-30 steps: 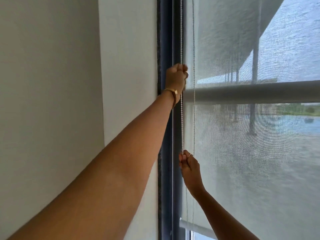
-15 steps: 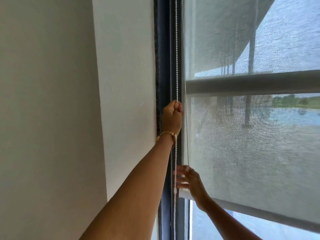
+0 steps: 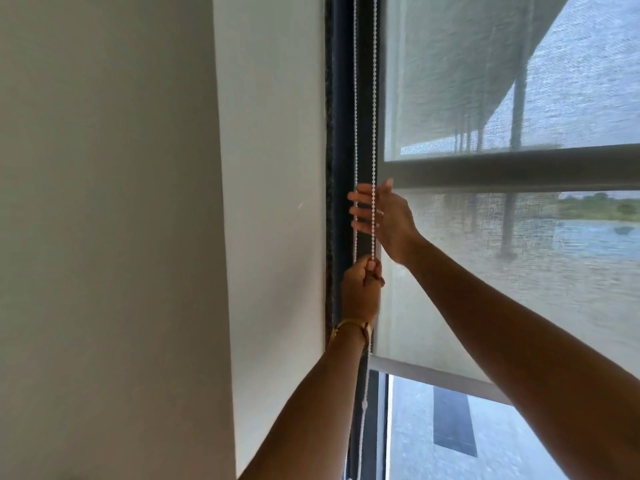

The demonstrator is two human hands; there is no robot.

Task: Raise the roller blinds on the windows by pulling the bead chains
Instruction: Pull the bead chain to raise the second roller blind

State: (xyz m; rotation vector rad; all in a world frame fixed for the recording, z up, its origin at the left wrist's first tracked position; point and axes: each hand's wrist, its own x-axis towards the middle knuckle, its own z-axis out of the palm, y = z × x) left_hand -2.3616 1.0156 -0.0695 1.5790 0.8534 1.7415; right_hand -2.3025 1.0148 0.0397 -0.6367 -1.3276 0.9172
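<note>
A white bead chain (image 3: pixel 373 98) hangs in two strands along the dark window frame (image 3: pixel 337 133). My left hand (image 3: pixel 362 292), with a gold bracelet at the wrist, is closed around the chain low down. Just above it my right hand (image 3: pixel 379 216) reaches across with fingers spread, and the right strand runs over those fingers. The grey mesh roller blind (image 3: pixel 485 81) covers the window, its bottom bar (image 3: pixel 440 377) slanting across the lower pane with bare glass below.
A plain light wall (image 3: pixel 270 202) stands left of the frame, with a wall corner further left. A horizontal window bar (image 3: pixel 519 169) shows through the blind. The chain's connector (image 3: pixel 363 405) hangs below my left wrist.
My left hand has pulled the chain down from high to low. My right hand let go below and rose above the left. The blind's bottom bar has risen, baring glass beneath.
</note>
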